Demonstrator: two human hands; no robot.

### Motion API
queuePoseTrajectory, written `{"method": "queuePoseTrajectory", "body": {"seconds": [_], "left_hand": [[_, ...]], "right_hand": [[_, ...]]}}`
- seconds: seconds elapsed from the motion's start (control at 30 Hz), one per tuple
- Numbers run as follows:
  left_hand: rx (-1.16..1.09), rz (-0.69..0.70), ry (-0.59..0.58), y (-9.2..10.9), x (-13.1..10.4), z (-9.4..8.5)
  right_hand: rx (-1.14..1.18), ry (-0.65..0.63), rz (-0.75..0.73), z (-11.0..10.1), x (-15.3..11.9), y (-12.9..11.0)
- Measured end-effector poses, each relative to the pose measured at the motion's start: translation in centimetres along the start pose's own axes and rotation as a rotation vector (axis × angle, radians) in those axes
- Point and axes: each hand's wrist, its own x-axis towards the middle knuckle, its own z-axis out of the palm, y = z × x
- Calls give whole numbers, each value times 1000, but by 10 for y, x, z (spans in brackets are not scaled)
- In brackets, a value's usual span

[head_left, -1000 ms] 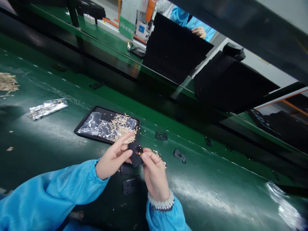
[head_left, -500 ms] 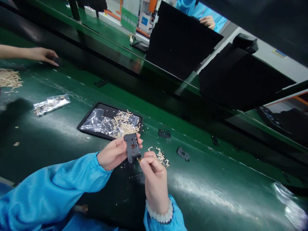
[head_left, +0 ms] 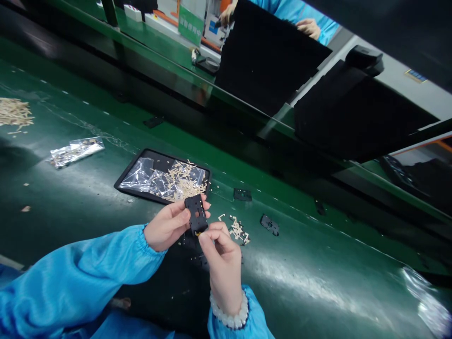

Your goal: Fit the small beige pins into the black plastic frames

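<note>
My left hand (head_left: 167,223) grips a black plastic plate with cut-outs (head_left: 196,210), holding it tilted up above the green work surface. At the plate's lower edge, the thumb and fingertips of my right hand (head_left: 223,252) pinch a small yellowish piece (head_left: 198,233), partly hidden by the fingers. It seems to touch the plate. Just right of my hands lies a small pile of cream-coloured strips (head_left: 239,230). Behind the plate is a black tray (head_left: 127,190) holding clear bags and many more cream strips (head_left: 187,181).
More black plates (head_left: 270,224) (head_left: 242,194) lie to the right, another (head_left: 153,122) further back. At left are a clear bag of parts (head_left: 76,150) and a heap of strips (head_left: 14,113). Dark panels (head_left: 268,56) stand beyond, with a co-worker's hand (head_left: 309,28) behind them.
My right hand has moved slightly left, bringing the yellowish piece under the plate's lower edge. The plate has turned a little. A co-worker's hand at the far left has left the view.
</note>
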Motion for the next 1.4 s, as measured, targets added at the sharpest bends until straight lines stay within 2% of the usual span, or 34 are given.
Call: {"method": "queuePoseTrajectory", "body": {"seconds": [0.63,0.73,0.9,1.27,1.4], "left_hand": [[16,-5,39,0,0,1],[29,6,46,2,-1,4],[61,36,144,1,-2,10],[8,83,174,-1,-4,23],[-1,73,220,-1,-5,28]], "right_hand": [[-9,-14,-3,0,0,1],[-58,14,-40,1,0,-1],[-198,78,-140,3,-2,-4],[-173,6,-116,5,-3,-5],[-182,14,-159,4,-5,-3]]}}
